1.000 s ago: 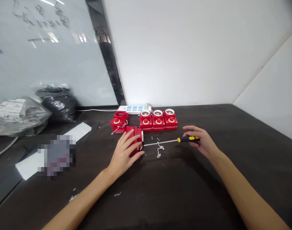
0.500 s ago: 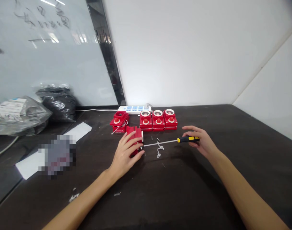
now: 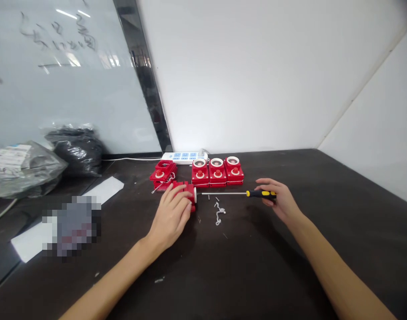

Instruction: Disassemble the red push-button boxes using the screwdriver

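My left hand (image 3: 171, 210) grips a red plastic button box (image 3: 185, 190) from the near side, and its fingers cover most of the top. A white ring shows on the box's right end. My right hand (image 3: 278, 198) holds the yellow-and-black handle of a screwdriver (image 3: 261, 194). Its thin steel shaft runs level to the left, and the tip ends just right of the white ring. Between the hands lie a tangled white cord (image 3: 219, 213) and small pieces of debris on the dark tabletop (image 3: 243, 231).
Three assembled red button boxes (image 3: 217, 172) stand in a row behind my hands. Another red box (image 3: 163, 174) with a loose wire sits to their left. Behind them is a white power strip (image 3: 184, 156). Plastic bags (image 3: 77, 151) and white paper (image 3: 105, 190) lie left.
The screwdriver shaft has swung from slanting to level, and its tip now points at the white ring. My left hand sits further over the box. The whole view has shifted slightly.
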The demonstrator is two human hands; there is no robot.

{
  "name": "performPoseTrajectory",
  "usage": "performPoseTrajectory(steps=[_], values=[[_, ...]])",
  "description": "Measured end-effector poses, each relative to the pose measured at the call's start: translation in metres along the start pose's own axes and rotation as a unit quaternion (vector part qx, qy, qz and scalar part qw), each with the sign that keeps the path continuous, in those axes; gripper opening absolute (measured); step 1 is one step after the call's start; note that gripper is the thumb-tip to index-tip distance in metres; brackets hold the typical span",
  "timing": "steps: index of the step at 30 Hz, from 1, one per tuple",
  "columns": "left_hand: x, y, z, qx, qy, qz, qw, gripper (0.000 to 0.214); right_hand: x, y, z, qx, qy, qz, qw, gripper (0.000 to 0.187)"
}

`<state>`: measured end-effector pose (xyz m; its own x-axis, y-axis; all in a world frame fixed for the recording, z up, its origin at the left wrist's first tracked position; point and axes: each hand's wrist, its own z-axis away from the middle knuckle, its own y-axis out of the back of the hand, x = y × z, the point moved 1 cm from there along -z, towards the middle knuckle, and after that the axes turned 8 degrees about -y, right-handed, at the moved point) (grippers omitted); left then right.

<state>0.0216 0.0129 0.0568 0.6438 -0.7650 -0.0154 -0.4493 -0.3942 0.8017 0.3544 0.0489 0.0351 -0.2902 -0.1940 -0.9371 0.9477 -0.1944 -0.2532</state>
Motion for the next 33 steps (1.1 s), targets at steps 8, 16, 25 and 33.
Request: performPoseTrajectory(steps=[8, 16, 25, 33], values=[[0.000, -0.026, -0.047, -0.169, -0.080, -0.121, 0.975, 0.028, 0.007, 0.007, -0.008, 0.051, 0.031, -0.021, 0.998, 0.018], [-0.006, -0.055, -0.065, -0.265, -0.098, -0.153, 0.947, 0.015, 0.007, 0.009, -0.010, 0.080, 0.045, -0.012, 0.996, 0.016], [-0.012, -0.072, -0.061, -0.274, -0.093, -0.157, 0.944, 0.013, 0.003, 0.006, -0.007, 0.094, 0.053, -0.011, 0.994, 0.015], [-0.005, -0.031, -0.062, -0.175, -0.053, -0.119, 0.976, 0.034, 0.004, 0.007, -0.006, 0.096, 0.056, 0.000, 0.994, 0.013]])
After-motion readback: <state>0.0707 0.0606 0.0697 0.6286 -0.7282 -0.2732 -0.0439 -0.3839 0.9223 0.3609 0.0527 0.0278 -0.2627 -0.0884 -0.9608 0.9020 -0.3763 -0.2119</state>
